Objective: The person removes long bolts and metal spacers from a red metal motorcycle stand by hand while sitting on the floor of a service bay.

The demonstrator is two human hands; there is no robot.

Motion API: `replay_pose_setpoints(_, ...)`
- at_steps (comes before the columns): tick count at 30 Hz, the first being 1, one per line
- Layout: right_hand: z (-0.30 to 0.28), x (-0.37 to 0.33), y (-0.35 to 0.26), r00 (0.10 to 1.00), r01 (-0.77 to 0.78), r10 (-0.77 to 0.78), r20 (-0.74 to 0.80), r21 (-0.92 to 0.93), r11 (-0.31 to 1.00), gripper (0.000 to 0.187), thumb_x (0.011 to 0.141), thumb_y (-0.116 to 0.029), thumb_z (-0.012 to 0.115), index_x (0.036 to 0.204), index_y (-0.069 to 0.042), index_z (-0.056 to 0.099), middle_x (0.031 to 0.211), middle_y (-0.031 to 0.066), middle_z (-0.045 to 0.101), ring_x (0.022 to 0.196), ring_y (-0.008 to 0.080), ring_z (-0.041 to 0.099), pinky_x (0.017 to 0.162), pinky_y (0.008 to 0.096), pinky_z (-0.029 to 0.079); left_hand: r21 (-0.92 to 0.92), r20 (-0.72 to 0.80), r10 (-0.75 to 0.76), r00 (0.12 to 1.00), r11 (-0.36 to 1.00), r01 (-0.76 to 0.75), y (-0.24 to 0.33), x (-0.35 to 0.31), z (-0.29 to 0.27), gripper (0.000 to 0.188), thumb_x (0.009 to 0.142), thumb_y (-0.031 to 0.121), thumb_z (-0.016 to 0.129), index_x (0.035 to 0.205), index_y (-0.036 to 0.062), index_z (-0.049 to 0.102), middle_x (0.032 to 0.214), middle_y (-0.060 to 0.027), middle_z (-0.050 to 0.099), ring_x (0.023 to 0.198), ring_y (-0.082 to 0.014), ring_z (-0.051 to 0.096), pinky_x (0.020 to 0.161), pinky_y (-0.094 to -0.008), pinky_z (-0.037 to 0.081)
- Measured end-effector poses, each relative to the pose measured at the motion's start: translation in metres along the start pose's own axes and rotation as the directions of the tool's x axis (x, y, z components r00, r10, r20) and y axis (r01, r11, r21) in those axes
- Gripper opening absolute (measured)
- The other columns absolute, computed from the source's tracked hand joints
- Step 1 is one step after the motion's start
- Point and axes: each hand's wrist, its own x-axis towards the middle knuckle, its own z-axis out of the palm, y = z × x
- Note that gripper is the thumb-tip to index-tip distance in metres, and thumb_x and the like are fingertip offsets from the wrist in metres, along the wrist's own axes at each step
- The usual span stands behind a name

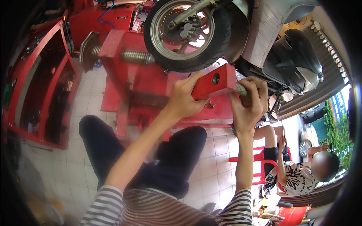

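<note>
Both forearms point(141, 148) extended forward, left one slanting right; left grip point(184, 97) clasped, right grip point(249, 102) curled.

Striped shirt point(162, 207) and dark trousers point(109, 141)

Well back from the left hand point(184, 96), the left sleeve point(102, 207) shows dark-grey and white bands and leaves the forearm point(145, 152) bare. The right sleeve point(237, 207), back from the right hand point(249, 103), matches it. Between the sleeves, the shirt front has finer, brownish-tinged stripes. The trousers, below the hands, are plain navy, nearly black.
</note>
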Motion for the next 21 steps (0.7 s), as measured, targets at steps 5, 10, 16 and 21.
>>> replay_pose_setpoints(5, -0.033, 0.023, -0.021, 0.936, -0.246, 0.135, 0.324, 0.33, 0.911, 0.051, 0.064, -0.002, 0.084, 0.111, -0.004, 0.062, 0.102, 0.0053, 0.056, 0.095, 0.0178, 0.062, 0.079, 0.0304, 0.051, 0.002, -0.033, 0.085, 0.996, 0.996, -0.085, -0.004, -0.001, 0.004, 0.055, 0.066, 0.008, 0.08, 0.115, -0.0075, 0.058, 0.081, -0.0191, 0.066, 0.07, -0.033, 0.068, 0.061, -0.0346, 0.051)
replay_pose_setpoints(10, -0.041, 0.046, 0.027, 0.607, -0.708, 0.049, 0.793, 0.512, 0.487, 0.056, 0.071, -0.008, 0.083, 0.12, -0.001, 0.057, 0.112, 0.0081, 0.063, 0.099, 0.0136, 0.061, 0.086, 0.0252, 0.049, 0.019, -0.006, 0.113, 0.994, 0.993, -0.112, 0.003, 0.002, 0.002, 0.05, 0.072, 0.007, 0.078, 0.113, -0.0122, 0.056, 0.08, -0.0191, 0.067, 0.068, -0.0312, 0.07, 0.061, -0.0327, 0.051)
replay_pose_setpoints(16, -0.029, 0.021, 0.023, 0.923, -0.045, -0.111, 0.368, 0.39, 0.92, 0.042, 0.062, 0.004, 0.082, 0.099, -0.004, 0.064, 0.086, 0.0075, 0.064, 0.072, 0.0172, 0.064, 0.06, 0.0287, 0.052, 0.035, -0.012, 0.127, 0.992, 0.991, -0.126, 0.0, 0.001, 0.002, 0.05, 0.072, 0.007, 0.078, 0.112, -0.0131, 0.056, 0.079, -0.0202, 0.066, 0.066, -0.032, 0.069, 0.06, -0.0324, 0.05)
replay_pose_setpoints(21, 0.001, -0.006, 0.039, 0.835, 0.524, -0.502, -0.226, 0.047, 0.85, 0.048, 0.057, 0.01, 0.077, 0.102, -0.005, 0.068, 0.08, 0.0072, 0.058, 0.069, 0.0212, 0.063, 0.056, 0.0313, 0.051, 0.049, 0.024, 0.19, 0.982, 0.98, -0.191, 0.008, -0.007, 0.001, 0.051, 0.071, 0.006, 0.078, 0.113, -0.0128, 0.055, 0.074, -0.0176, 0.062, 0.06, -0.0298, 0.065, 0.056, -0.0325, 0.048)
